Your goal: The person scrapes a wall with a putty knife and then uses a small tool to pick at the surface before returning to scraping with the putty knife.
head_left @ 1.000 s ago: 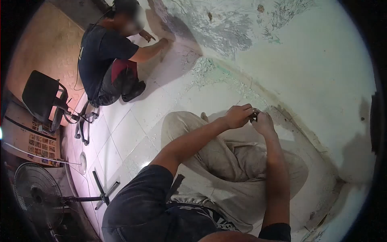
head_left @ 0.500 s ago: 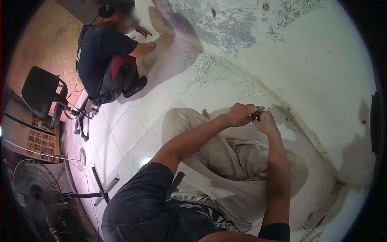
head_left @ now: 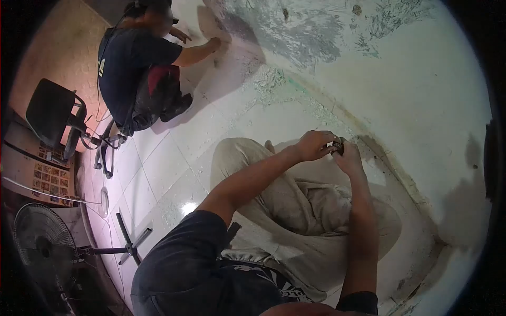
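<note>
Over my crossed legs in light trousers, both my hands meet close to the foot of the wall. My left hand has its fingers closed around a small dark object. From the other side my right hand grips the same object with bent fingers. The object is too small to identify. Greenish-white flakes lie on the tiles beyond my hands, along the wall's base.
A person in a dark shirt squats at the upper left, one hand at the wall. An office chair and a standing fan are at the left. The patchy wall rises on the right.
My hands have shifted slightly around the small dark object, and my left fingers have moved up a little. The other person's arm reaches further right, towards the wall.
</note>
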Tool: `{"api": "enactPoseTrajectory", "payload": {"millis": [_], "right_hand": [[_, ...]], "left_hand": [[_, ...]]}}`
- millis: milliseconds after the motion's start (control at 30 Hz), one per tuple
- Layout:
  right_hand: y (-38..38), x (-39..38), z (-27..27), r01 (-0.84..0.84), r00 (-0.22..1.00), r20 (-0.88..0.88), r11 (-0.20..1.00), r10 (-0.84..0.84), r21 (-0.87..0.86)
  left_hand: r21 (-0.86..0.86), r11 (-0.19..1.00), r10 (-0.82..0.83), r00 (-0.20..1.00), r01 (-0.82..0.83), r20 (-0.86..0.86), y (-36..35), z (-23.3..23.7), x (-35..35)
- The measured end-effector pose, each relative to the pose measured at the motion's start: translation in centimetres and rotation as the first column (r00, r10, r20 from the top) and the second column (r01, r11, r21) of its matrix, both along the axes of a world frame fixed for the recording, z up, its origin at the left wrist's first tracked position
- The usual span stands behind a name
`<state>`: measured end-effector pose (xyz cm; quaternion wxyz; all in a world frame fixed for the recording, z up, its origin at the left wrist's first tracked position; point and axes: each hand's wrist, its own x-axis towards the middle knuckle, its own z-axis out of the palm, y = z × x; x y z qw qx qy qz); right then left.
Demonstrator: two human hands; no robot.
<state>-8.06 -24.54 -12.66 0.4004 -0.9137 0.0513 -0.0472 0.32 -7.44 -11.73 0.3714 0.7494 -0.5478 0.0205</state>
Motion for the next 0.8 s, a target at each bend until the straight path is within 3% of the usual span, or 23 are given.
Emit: {"api": "enactPoseTrajectory", "payload": {"millis": [133,267,367,567,633,800], "right_hand": [[0.2,-0.1,0.4,0.041,0.991,0.132,0.992,-0.025,-0.12],[0.1,0.0,0.5,0.027,0.993,0.113,0.996,-0.016,-0.09],[0.2,0.0,1.1,-0.001,0.999,-0.033,0.993,-0.003,-0.117],[0.5,-0.5,0.6,0.012,1.0,0.018,0.996,-0.011,-0.087],[0.1,-0.1,-0.3,-0.004,0.999,-0.034,1.0,0.005,0.018],[-0.4,-0.2,-1.4,-0.035,0.999,-0.014,0.998,0.034,-0.05]], "left_hand": [[-0.001,1.0,0.015,0.999,-0.015,-0.044,0.1,0.3,-0.1],[-0.037,0.999,0.0,1.0,0.0,-0.019,-0.1,-0.1,0.0],[-0.022,1.0,-0.013,0.997,0.011,-0.073,-0.2,-0.4,0.0],[-0.055,0.998,-0.047,0.993,0.041,-0.106,-0.2,-1.0,-0.1],[-0.041,0.997,-0.074,0.987,0.069,-0.142,-0.3,-1.1,0.1],[-0.018,0.998,-0.06,0.982,0.057,-0.178,0.0,0.1,-0.3]]}}
